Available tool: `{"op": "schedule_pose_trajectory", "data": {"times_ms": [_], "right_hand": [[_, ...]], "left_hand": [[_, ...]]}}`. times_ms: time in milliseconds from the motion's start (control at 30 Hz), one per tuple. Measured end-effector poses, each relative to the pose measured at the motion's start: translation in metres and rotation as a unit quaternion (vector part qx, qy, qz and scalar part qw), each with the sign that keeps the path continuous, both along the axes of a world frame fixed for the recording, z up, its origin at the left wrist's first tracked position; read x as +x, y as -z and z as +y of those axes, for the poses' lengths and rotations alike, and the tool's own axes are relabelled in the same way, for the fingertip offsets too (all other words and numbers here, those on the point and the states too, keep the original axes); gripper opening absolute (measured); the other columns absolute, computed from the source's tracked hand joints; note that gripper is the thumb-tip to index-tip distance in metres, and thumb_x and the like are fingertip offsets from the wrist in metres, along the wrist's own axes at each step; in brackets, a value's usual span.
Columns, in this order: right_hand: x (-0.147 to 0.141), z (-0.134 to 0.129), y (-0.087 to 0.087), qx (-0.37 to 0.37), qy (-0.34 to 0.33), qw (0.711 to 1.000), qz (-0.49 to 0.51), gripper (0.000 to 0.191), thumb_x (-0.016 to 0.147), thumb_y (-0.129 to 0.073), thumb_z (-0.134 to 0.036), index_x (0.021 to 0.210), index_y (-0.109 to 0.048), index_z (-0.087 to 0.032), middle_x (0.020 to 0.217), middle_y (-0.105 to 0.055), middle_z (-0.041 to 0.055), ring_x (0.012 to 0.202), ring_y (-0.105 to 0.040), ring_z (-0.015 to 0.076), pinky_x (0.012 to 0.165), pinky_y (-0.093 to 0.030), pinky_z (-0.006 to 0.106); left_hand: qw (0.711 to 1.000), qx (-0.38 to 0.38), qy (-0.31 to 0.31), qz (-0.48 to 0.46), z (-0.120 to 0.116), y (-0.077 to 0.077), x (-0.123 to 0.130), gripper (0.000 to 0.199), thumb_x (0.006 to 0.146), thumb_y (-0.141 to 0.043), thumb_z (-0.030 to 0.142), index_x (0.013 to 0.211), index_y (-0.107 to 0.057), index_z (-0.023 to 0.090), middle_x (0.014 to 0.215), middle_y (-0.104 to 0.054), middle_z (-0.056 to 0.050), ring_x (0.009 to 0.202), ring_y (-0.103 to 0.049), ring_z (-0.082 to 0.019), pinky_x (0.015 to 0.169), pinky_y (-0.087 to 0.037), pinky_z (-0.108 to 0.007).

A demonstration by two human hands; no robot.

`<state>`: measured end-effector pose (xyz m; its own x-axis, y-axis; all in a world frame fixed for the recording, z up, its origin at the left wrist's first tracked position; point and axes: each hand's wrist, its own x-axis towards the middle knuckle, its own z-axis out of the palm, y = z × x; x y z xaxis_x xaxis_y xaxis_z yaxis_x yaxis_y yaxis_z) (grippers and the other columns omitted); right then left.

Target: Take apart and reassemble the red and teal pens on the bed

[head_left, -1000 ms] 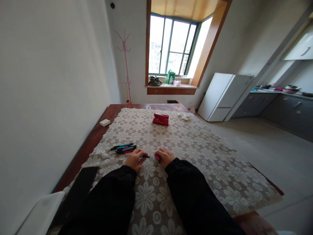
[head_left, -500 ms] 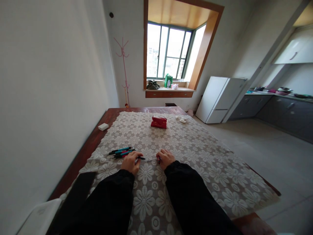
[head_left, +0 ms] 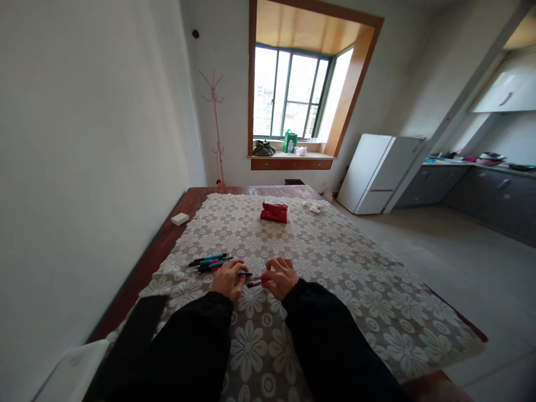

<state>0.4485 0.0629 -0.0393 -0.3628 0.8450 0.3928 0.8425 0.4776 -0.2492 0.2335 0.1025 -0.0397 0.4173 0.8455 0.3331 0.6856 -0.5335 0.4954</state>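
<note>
My left hand (head_left: 228,279) is closed around a slim black pen piece (head_left: 244,274) whose end shows past the fingertips. In my right hand (head_left: 281,277), thumb and fingers pinch a red pen part (head_left: 255,283) with a pale band and a dark end that points left. The two pieces are close together but apart, just above the patterned tablecloth (head_left: 268,321). Beside my left hand lies a loose pile of several blue, black and red pens (head_left: 209,261). Farther up the cloth sits a red pouch (head_left: 273,212).
A white box-shaped item (head_left: 180,219) rests on the table's wooden left edge. Crumpled white tissue (head_left: 312,207) lies at the far right of the cloth. A dark flat object (head_left: 148,318) is by my left forearm, near a white chair-like shape (head_left: 71,371). A wall borders the left side.
The thin pale piece that stretched between my hands no longer shows. My right hand has turned, its fingers lifted, and the red part now points left. The view has shifted slightly.
</note>
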Motion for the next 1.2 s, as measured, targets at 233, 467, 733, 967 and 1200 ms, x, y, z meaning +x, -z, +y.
{"op": "schedule_pose_trajectory", "data": {"times_ms": [233,467,733,967,1200], "right_hand": [[0.001,0.003,0.007,-0.019,-0.017,0.999,0.022,0.015,0.076,-0.07,-0.038,0.088,-0.07,-0.03,0.104,-0.057,0.0016,0.103,-0.044,0.0221,0.092,-0.026,0.038],[0.001,0.004,0.007,-0.022,-0.012,0.998,0.051,0.014,0.074,-0.071,-0.035,0.086,-0.07,-0.027,0.101,-0.059,0.0017,0.101,-0.047,0.021,0.09,-0.03,0.037],[0.008,0.01,0.013,-0.008,0.013,0.997,0.079,0.03,0.075,-0.063,-0.015,0.102,-0.065,-0.026,0.1,-0.06,0.0021,0.1,-0.05,0.0197,0.09,-0.033,0.034],[0.009,0.016,0.023,-0.038,0.062,0.997,0.033,0.003,0.076,-0.067,-0.023,0.079,-0.067,-0.024,0.095,-0.061,0.0012,0.096,-0.051,0.0196,0.085,-0.032,0.034],[0.021,0.012,0.005,-0.025,0.113,0.993,0.01,0.01,0.08,-0.059,-0.014,0.08,-0.063,-0.023,0.093,-0.063,0.0011,0.097,-0.05,0.0192,0.09,-0.024,0.036]], "left_hand": [[0.999,0.017,0.046,0.008,-0.007,-0.006,0.002,0.014,0.073,-0.058,0.026,0.084,-0.067,0.025,0.114,-0.061,-0.003,0.11,-0.05,-0.023,0.097,-0.039,-0.039],[0.997,0.013,0.064,0.03,-0.011,-0.012,0.003,0.011,0.068,-0.063,0.023,0.078,-0.068,0.026,0.115,-0.061,-0.003,0.113,-0.05,-0.025,0.098,-0.039,-0.041],[0.999,0.017,0.046,-0.004,-0.009,-0.012,0.003,0.008,0.072,-0.059,0.024,0.078,-0.064,0.024,0.092,-0.067,-0.004,0.097,-0.055,-0.022,0.088,-0.044,-0.037],[1.0,-0.003,-0.011,0.004,-0.008,-0.007,0.001,0.015,0.073,-0.054,0.022,0.087,-0.057,0.023,0.081,-0.061,-0.002,0.079,-0.058,-0.019,0.075,-0.046,-0.032],[1.0,-0.008,0.007,-0.009,-0.008,-0.01,0.0,0.028,0.076,-0.048,0.017,0.1,-0.06,0.024,0.091,-0.063,-0.003,0.087,-0.058,-0.018,0.078,-0.047,-0.03]]}}
